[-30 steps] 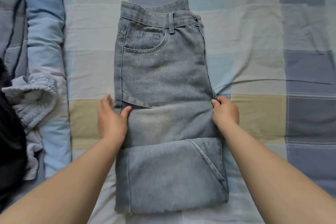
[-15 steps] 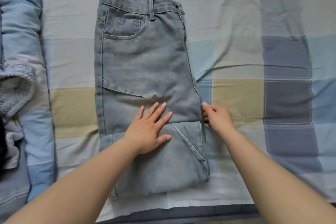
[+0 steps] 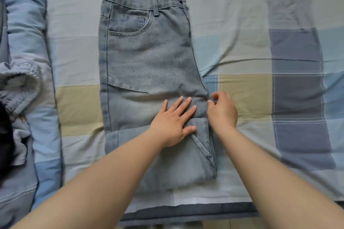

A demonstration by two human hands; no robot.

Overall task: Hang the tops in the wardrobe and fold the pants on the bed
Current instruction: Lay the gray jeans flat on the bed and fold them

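Faded blue jeans [image 3: 149, 57], folded lengthwise, legs doubled

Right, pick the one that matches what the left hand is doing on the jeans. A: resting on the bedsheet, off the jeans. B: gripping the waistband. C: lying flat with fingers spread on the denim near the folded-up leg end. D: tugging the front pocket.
C: the left hand lies flat, fingers spread, on the jeans just above the folded-up leg end, far from the waistband and the pocket.
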